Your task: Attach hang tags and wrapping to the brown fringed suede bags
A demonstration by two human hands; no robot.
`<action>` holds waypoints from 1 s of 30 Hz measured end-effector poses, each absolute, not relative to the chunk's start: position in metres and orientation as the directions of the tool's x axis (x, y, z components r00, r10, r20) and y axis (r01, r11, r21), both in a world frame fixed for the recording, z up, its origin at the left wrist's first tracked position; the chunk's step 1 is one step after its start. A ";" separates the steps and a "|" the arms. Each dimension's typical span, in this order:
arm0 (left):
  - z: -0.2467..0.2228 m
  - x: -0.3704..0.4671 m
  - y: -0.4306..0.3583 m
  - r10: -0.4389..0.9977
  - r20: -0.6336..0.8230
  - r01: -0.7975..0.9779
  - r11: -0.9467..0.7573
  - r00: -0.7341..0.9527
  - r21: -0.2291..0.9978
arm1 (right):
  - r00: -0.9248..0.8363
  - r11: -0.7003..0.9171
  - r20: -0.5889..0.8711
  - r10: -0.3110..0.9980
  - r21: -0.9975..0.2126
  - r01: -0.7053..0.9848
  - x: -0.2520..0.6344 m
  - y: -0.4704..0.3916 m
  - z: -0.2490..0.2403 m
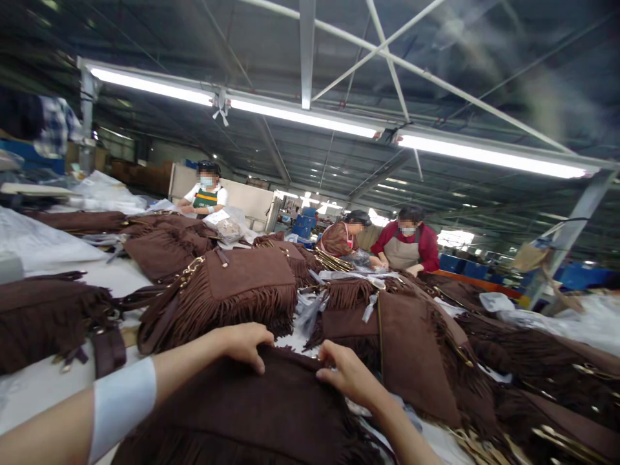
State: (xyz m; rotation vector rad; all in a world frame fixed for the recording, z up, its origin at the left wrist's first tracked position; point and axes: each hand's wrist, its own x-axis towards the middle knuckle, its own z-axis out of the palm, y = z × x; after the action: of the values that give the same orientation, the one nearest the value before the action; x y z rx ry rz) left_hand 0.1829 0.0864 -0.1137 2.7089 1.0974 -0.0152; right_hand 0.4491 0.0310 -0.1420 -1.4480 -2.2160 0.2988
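Observation:
A dark brown fringed bag [261,413] lies right in front of me, its far edge between my two hands. My left hand [245,345] is closed over the left end of that edge, thumb on the near side, fingertips partly hidden behind. At the right end, my right hand [351,376] pinches the edge with curled fingers and thumb. Just beyond my left hand sits another brown fringed bag [252,274] with a gold chain. A brown bag with a gold zip [411,349] leans beyond my right hand.
More brown fringed bags [43,316] and clear plastic wrapping [571,323] crowd the white table [29,400]. A co-worker in a green apron [206,199] stands at the far left; two co-workers [407,242] lean over the far side. Tube lights [310,119] hang overhead.

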 end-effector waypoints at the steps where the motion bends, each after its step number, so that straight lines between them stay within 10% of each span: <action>1: -0.113 0.182 0.079 0.694 -0.038 0.691 -0.707 0.719 0.153 | -0.353 0.448 0.288 0.890 -0.411 0.794 0.448 0.024 -0.139; 6: -0.093 0.177 0.052 0.718 0.031 0.715 -0.696 0.695 0.065 | -0.398 0.521 0.365 0.842 -0.357 0.775 0.441 -0.006 -0.117; 11: -0.035 0.154 0.066 0.616 -0.147 0.617 -0.681 0.774 0.394 | -0.376 0.545 0.482 0.791 -0.275 0.792 0.458 -0.005 -0.056; 16: 0.030 0.140 0.052 0.612 0.491 0.663 -0.743 0.620 0.090 | -0.269 0.533 0.710 0.651 -0.175 0.828 0.478 -0.023 -0.006; 19: 0.028 0.132 0.024 0.475 0.637 0.678 -0.728 0.606 -0.102 | -0.336 0.605 0.789 0.515 -0.057 0.794 0.483 -0.051 -0.020; 26: -0.122 0.111 -0.012 0.631 0.212 0.657 -0.749 0.746 -0.084 | -0.427 0.584 0.492 0.759 -0.225 0.780 0.484 -0.092 -0.156; 30: -0.132 0.124 -0.026 0.628 0.082 0.629 -0.777 0.774 0.009 | -0.339 0.499 0.478 0.810 -0.260 0.827 0.480 -0.097 -0.168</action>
State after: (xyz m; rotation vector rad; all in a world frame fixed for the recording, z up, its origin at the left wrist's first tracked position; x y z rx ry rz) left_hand 0.1239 -0.0257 -0.1322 2.9763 1.0541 0.1270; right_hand 0.4803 -0.0974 -0.1679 -1.3396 -2.1897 -0.0389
